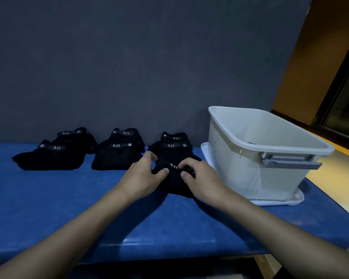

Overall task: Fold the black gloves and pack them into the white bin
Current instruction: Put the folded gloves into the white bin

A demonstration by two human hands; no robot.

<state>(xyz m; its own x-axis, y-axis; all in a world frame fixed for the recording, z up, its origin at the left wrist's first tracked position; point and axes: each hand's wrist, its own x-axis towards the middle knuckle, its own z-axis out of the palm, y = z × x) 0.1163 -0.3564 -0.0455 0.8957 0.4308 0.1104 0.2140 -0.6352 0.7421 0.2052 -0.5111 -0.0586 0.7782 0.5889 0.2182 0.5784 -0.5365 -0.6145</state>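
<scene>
Both hands are working low in the middle of the frame. The left hand (143,174) and right hand (197,176) are each pinching the same glove (173,184) between thumb and curled fingers, close together near its labelled cuff. The glove is lying on the blue surface (69,198), just in front of the rightmost pile (172,146) and just left of the bin (230,162), which is sitting on a white tray (280,202) at centre right. Two more piles are waiting further left: the middle pile (115,156) and the left pile (50,156).

To my eye the fold is only beginning. Doing it well probably means bringing the cuff end over squarely so the edges are meeting, then pressing it flat with the palms before lifting, since soft fabric is likely to spring open. Gripping the folded bundle from both sides should help during the short carry right, over the bin's rim. What the bin is holding, I cannot tell from here.
</scene>
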